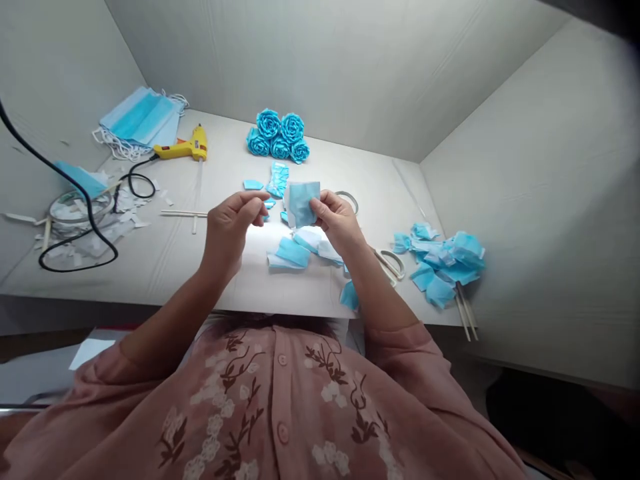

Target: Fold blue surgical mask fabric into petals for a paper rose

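Note:
My right hand (340,217) pinches a light-blue square piece of face-mask fabric (302,203) between thumb and fingers, holding it up over the table. To its left, my left hand (235,217) is apart from the square, its fingers curled in and the thumb close to the index finger. Whether anything tiny sits between those fingertips is hidden. Below the hands lie cut blue and white fabric pieces (290,253). A pleated blue strip (278,179) and a small blue scrap (253,185) lie just beyond them. Scissors (393,265) are partly covered by my right forearm.
Several blue fabric roses (279,137) are stacked at the back. A yellow glue gun (185,145) stands left, its black cord looping past white scraps (133,203). Face masks (143,120) are piled at the back left. Blue fabric petals on sticks (445,260) lie right; thin sticks (184,214) lie left.

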Action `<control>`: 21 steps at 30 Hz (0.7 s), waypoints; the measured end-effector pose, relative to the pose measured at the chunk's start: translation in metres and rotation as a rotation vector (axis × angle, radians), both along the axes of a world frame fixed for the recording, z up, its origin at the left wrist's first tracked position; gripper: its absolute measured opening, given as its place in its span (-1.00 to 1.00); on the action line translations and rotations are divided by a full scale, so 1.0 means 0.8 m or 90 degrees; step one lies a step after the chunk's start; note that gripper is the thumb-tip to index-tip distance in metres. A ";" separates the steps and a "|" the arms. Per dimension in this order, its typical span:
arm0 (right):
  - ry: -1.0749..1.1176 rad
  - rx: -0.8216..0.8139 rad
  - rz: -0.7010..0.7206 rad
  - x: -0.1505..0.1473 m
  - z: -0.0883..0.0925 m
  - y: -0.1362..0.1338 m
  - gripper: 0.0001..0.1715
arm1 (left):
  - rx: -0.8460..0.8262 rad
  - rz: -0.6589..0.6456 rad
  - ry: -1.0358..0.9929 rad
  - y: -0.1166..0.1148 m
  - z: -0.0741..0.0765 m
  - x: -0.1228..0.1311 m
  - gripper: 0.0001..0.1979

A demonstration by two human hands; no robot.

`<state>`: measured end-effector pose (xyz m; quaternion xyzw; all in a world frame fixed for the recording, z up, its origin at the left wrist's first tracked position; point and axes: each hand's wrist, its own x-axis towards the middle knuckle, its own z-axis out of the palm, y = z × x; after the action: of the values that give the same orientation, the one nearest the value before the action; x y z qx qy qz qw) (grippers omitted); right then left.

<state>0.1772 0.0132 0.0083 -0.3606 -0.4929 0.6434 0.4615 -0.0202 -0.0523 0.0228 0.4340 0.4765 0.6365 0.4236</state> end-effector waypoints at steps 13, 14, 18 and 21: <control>-0.018 0.047 -0.034 0.004 -0.004 -0.008 -0.29 | -0.072 -0.103 0.087 -0.001 -0.019 0.028 -0.80; -0.022 0.051 -0.032 0.003 -0.004 -0.008 -0.30 | -0.076 -0.107 0.081 0.000 -0.019 0.029 -0.79; -0.025 0.063 -0.030 0.002 -0.003 -0.010 -0.33 | -0.076 -0.122 0.053 0.003 -0.015 0.036 -0.80; -0.030 0.071 -0.047 0.001 -0.001 -0.011 -0.32 | -0.076 -0.128 0.040 0.004 -0.013 0.038 -0.80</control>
<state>0.1776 0.0044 0.0073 -0.3670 -0.5251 0.5889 0.4927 0.0098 -0.0491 0.0122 0.4733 0.4807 0.5473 0.4953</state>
